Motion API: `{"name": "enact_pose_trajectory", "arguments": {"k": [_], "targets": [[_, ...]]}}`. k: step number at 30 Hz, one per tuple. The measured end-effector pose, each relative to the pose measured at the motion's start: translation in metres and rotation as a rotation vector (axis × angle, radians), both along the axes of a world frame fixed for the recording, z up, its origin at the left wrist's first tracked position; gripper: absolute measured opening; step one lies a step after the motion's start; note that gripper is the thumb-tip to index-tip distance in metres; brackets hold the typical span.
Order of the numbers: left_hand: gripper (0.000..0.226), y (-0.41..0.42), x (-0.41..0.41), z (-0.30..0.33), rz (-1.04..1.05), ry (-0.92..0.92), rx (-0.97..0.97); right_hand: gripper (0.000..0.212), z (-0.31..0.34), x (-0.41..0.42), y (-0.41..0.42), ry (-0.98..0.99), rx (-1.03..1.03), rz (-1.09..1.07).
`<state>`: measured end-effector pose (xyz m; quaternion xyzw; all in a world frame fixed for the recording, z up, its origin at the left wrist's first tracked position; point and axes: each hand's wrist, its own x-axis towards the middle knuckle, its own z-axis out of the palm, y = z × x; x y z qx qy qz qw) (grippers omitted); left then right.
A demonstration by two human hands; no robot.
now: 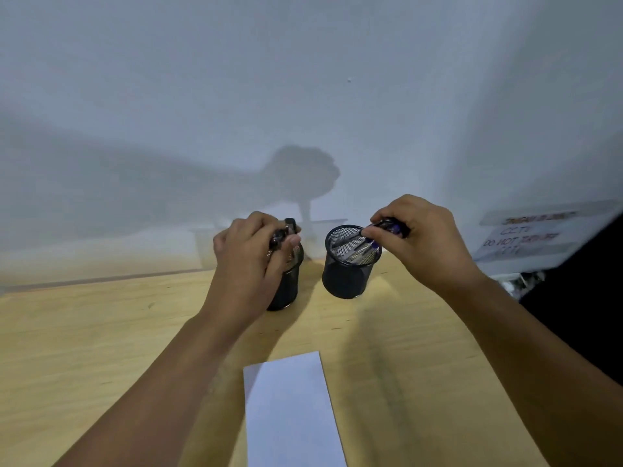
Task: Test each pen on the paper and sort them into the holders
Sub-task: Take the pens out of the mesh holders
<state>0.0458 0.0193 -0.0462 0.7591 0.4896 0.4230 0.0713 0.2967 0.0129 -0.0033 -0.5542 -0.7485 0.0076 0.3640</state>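
While both hands hover at the two black mesh holders, nothing is on the paper (pixel 290 409) yet, which lies blank at 6 o'clock on the wooden counter (pixel 84 338). Left hand (pixel 251 254) sits over the left holder (pixel 286 288), at about 11 o'clock from the paper; its fingers (pixel 293 240) are curled and pressed around a bunch of dark pens (pixel 286 229), tops poking out above the knuckles. Right hand (pixel 418 237) is at the rim of the right holder (pixel 347 278), at 12 to 1 o'clock from the paper; thumb and forefinger pinch a pen with purple trim (pixel 391 225), its tip angled down toward the holder mouth. More pens lie slanted inside that holder. Holders stand near each other, not touching.

Step in hand looks like pulling pens out for testing, or dropping one in; cannot tell which. To do it well: take one pen at a time, keep the left grip firm so the bunch doesn't spill, lift straight up so the light mesh cup doesn't tip, then bring the tip to the paper at 6 o'clock. A blurred printed sign (pixel 529 237) sits at 3 o'clock by the wall.
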Motion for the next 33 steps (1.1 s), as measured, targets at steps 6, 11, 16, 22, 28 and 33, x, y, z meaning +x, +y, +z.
{"name": "enact_pose_trajectory", "arguments": {"k": [6, 11, 16, 22, 28, 33], "targets": [[0.032, -0.053, -0.001, 0.054, -0.044, -0.009, 0.160, 0.016, 0.041, -0.012, -0.052, 0.020, 0.234, 0.031], [0.030, -0.104, -0.026, 0.067, -0.077, -0.042, 0.034, 0.011, 0.055, -0.047, -0.099, 0.244, 0.082, 0.130], [0.031, -0.144, -0.067, 0.048, -0.005, -0.037, -0.383, 0.012, 0.029, -0.093, -0.123, 0.408, -0.412, 0.319], [0.030, -0.167, -0.104, 0.005, 0.047, -0.098, -0.724, 0.017, -0.021, -0.142, -0.125, 0.333, -0.746, 0.398], [0.037, -0.169, -0.116, -0.032, 0.184, -0.141, -0.776, 0.026, -0.065, -0.176, -0.114, 0.336, -0.870, 0.326], [0.050, -0.170, -0.121, -0.050, 0.259, -0.173, -0.739, 0.041, -0.084, -0.191, -0.106, 0.345, -0.856, 0.250]]}}
